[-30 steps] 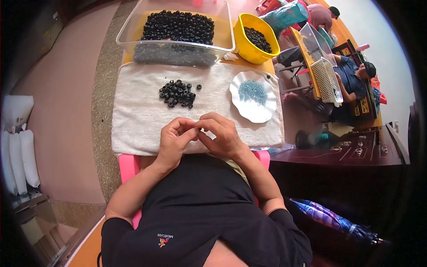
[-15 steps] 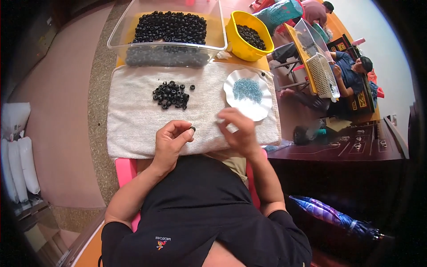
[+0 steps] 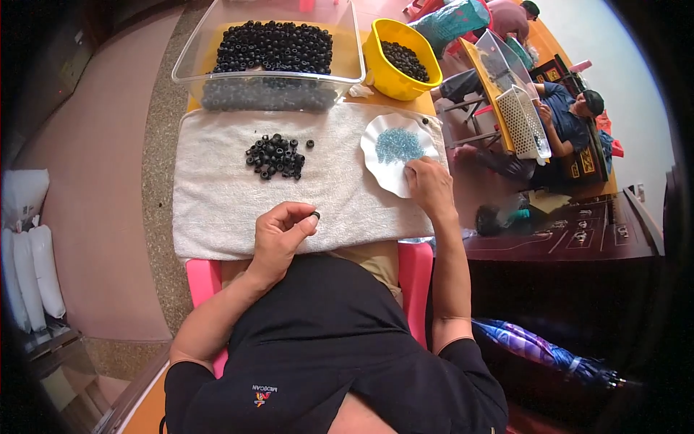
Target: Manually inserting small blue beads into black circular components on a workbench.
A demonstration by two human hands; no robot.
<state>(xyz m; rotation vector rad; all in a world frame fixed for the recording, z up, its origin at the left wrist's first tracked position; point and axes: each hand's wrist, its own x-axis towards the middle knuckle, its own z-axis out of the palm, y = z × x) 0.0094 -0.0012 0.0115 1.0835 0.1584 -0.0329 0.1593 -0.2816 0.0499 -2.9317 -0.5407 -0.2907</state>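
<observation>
My left hand (image 3: 277, 240) pinches a small round black piece (image 3: 316, 215), which looks like a ring or cap, between thumb and forefinger above the cloth's near part. On the right, my right hand (image 3: 432, 188) reaches over a white wavy-edged plate (image 3: 370, 163). Its fingers are drawn together by the small pale-blue glassy grains (image 3: 397, 145) on that plate; whatever lies between the fingertips is hidden. A loose heap of black ring-like pieces (image 3: 275, 159) rests on the white towel (image 3: 210, 206), left of the plate. One black piece (image 3: 310, 144) lies just apart from the heap.
Behind the towel stand a clear plastic bin (image 3: 340, 90) of black pieces and a yellow basin (image 3: 376, 72) holding more. A lone dark piece (image 3: 425, 121) sits near the plate. To the right, a person (image 3: 560, 101) works at another table with a white perforated basket (image 3: 522, 126).
My right hand has moved right and forward, from over the towel onto the plate, its fingers now together. My left hand still holds the black piece in nearly the same place.
</observation>
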